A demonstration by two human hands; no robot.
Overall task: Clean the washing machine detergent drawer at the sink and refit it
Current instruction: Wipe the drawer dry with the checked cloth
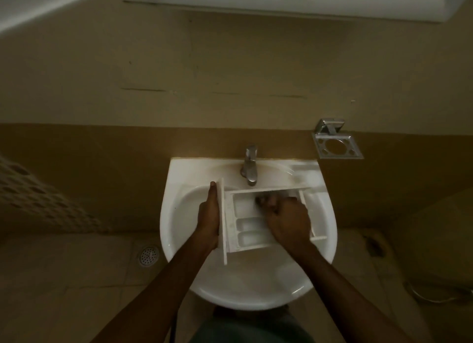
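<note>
A white detergent drawer [247, 230] lies across the white sink [179, 204], its front panel turned left, under the metal tap [249, 167]. My left hand [210, 214] lies flat along the outer face of that panel, fingers straight, steadying it. My right hand [281, 217] reaches into the drawer's large far compartment with curled, blurred fingers rubbing the inside. Whether it holds anything is hidden. No water stream is visible from the tap.
A chrome wall holder [337, 145] hangs right of the sink. A round floor drain [149, 256] sits in the tiles at lower left. A mirror or cabinet edge [281, 7] runs above. The room is dim.
</note>
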